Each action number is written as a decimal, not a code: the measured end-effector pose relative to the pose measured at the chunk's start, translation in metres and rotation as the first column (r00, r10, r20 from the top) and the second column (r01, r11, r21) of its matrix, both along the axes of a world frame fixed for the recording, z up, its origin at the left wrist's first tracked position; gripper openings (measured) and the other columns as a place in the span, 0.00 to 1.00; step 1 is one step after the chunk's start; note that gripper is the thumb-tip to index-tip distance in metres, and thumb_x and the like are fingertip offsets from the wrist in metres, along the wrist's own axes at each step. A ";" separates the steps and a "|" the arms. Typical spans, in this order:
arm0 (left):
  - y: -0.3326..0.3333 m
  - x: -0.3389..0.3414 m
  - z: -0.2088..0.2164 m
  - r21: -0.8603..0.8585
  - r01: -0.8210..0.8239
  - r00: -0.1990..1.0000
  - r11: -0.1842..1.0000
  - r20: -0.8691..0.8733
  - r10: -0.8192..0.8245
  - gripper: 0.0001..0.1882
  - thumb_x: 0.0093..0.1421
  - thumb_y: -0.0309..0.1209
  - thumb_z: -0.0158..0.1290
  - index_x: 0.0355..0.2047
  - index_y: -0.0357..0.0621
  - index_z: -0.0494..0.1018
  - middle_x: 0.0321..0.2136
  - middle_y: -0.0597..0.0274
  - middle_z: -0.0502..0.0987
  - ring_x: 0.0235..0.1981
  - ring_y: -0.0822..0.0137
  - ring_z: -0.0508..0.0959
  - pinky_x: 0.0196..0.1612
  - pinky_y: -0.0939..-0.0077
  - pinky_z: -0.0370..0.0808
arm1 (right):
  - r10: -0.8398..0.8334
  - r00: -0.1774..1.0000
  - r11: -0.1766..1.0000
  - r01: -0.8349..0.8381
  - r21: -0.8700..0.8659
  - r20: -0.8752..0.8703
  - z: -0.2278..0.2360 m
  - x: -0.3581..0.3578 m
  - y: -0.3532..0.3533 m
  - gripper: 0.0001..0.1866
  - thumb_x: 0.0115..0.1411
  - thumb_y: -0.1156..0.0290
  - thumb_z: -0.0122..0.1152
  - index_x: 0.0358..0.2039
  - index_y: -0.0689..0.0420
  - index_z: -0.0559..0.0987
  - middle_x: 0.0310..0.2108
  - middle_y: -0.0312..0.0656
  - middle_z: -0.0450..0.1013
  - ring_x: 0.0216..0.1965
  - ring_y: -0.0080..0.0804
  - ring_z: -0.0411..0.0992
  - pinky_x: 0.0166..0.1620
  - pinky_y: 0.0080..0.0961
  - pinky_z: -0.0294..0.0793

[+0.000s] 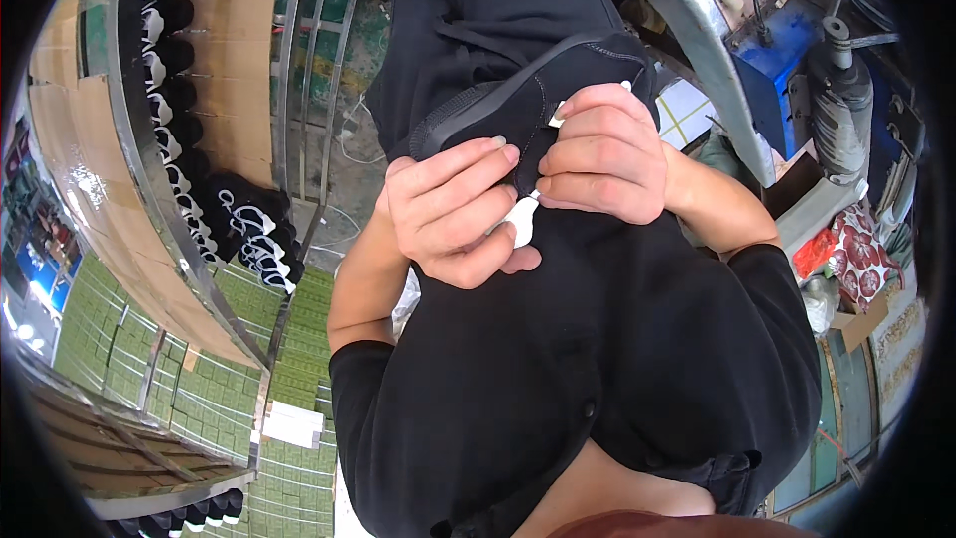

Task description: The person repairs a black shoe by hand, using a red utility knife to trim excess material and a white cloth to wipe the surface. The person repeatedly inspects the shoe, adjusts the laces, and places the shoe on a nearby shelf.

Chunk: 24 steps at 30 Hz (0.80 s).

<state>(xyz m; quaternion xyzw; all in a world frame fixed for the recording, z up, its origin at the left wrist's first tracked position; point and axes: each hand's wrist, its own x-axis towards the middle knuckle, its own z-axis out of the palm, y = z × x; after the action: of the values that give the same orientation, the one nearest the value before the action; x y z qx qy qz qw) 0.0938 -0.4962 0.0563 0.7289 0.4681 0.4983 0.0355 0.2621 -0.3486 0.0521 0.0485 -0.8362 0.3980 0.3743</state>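
Over my lap, both hands hold a black stitched shoe upper (478,116) with a thick, curved dark edge. Fingers of my left hand (453,209) are bent together at its near side, pinching the black material and a white strip or lace (522,222). My right hand (604,154) is closed on the other side, its fingertips close to the left ones. More white shows between and above the right fingers. Where the thumbs press is mostly hidden, as is the inside of the upper.
At left stands a metal-framed rack with cardboard panels (234,60). A row of black-and-white shoe pieces (261,229) lies along it. Green matting (299,339) spreads below. To my right are a curved metal edge (712,50), a dark cylinder (839,105) and a patterned cloth (862,254).
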 end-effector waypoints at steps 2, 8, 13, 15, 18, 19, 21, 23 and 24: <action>-0.001 0.000 -0.002 0.008 0.007 1.000 1.000 0.001 -0.007 0.22 0.67 0.50 0.54 0.39 0.44 0.63 0.36 0.57 0.72 0.37 0.52 0.84 0.39 0.58 0.87 | 0.016 1.000 1.000 -0.016 -0.012 -0.002 -0.001 0.000 0.001 0.10 0.47 0.70 0.64 0.31 0.59 0.81 0.33 0.41 0.76 0.31 0.35 0.74 0.42 0.35 0.76; 0.002 -0.002 0.000 0.000 0.027 0.999 1.000 0.018 -0.027 0.22 0.66 0.49 0.56 0.39 0.44 0.64 0.36 0.58 0.71 0.38 0.52 0.83 0.39 0.58 0.87 | 0.022 0.999 1.000 -0.021 -0.005 0.026 0.004 0.000 0.004 0.12 0.46 0.70 0.64 0.33 0.60 0.81 0.33 0.41 0.76 0.31 0.34 0.74 0.43 0.35 0.76; 0.002 -0.002 0.000 -0.014 0.036 0.999 0.999 0.027 -0.036 0.22 0.65 0.49 0.57 0.39 0.44 0.64 0.36 0.58 0.71 0.38 0.51 0.83 0.39 0.58 0.87 | 0.031 0.998 0.999 -0.031 0.017 0.046 0.007 0.000 0.007 0.12 0.46 0.70 0.63 0.32 0.59 0.82 0.32 0.40 0.76 0.31 0.34 0.74 0.43 0.34 0.76; 0.002 -0.002 0.000 -0.022 0.033 0.999 0.999 0.029 -0.032 0.22 0.65 0.49 0.57 0.39 0.44 0.64 0.36 0.58 0.72 0.38 0.51 0.83 0.39 0.58 0.87 | 0.039 0.998 0.999 -0.041 0.025 0.047 0.007 0.000 0.007 0.11 0.46 0.70 0.63 0.31 0.59 0.82 0.32 0.40 0.76 0.31 0.34 0.73 0.43 0.34 0.76; -0.002 0.000 -0.003 -0.018 0.033 0.999 0.999 0.038 -0.033 0.23 0.63 0.49 0.58 0.38 0.44 0.64 0.35 0.58 0.72 0.37 0.52 0.84 0.40 0.58 0.87 | 0.058 0.997 0.998 -0.059 0.031 0.046 0.005 -0.002 0.005 0.10 0.46 0.70 0.64 0.30 0.59 0.81 0.31 0.40 0.76 0.31 0.34 0.73 0.42 0.34 0.75; -0.001 0.000 -0.004 -0.006 0.037 0.999 0.999 0.039 -0.036 0.21 0.62 0.47 0.59 0.37 0.44 0.65 0.34 0.59 0.72 0.37 0.52 0.83 0.40 0.58 0.86 | 0.065 0.996 0.997 -0.066 0.027 0.054 0.006 -0.003 0.003 0.10 0.45 0.70 0.63 0.29 0.60 0.80 0.31 0.40 0.76 0.31 0.34 0.73 0.42 0.34 0.75; -0.001 0.002 -0.004 0.018 0.044 0.998 0.999 0.043 -0.045 0.19 0.60 0.44 0.61 0.35 0.44 0.66 0.31 0.60 0.73 0.36 0.54 0.83 0.41 0.59 0.86 | 0.081 0.995 0.996 -0.083 0.023 0.066 0.007 -0.003 0.002 0.10 0.45 0.70 0.63 0.28 0.60 0.79 0.31 0.40 0.76 0.31 0.34 0.73 0.41 0.34 0.74; -0.002 0.003 -0.003 0.008 0.051 0.998 0.999 0.024 -0.052 0.19 0.60 0.43 0.61 0.35 0.44 0.67 0.31 0.59 0.73 0.36 0.53 0.83 0.41 0.59 0.86 | 0.098 0.993 0.995 -0.100 0.022 0.071 0.007 -0.003 0.003 0.09 0.45 0.70 0.64 0.28 0.60 0.79 0.31 0.40 0.76 0.30 0.34 0.73 0.41 0.34 0.74; -0.002 0.004 -0.003 0.005 0.051 0.999 0.999 0.014 -0.051 0.19 0.60 0.43 0.62 0.35 0.44 0.67 0.31 0.59 0.73 0.36 0.53 0.83 0.41 0.59 0.86 | 0.110 0.992 0.993 -0.111 0.028 0.056 0.006 -0.003 0.003 0.09 0.45 0.70 0.64 0.27 0.60 0.79 0.31 0.40 0.76 0.31 0.34 0.73 0.41 0.34 0.74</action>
<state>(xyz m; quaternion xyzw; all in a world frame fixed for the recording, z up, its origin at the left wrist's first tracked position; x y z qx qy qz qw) 0.0975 -0.4986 0.0534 0.7371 0.4480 0.5034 0.0501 0.2595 -0.3451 0.0580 0.0897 -0.8481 0.4063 0.3281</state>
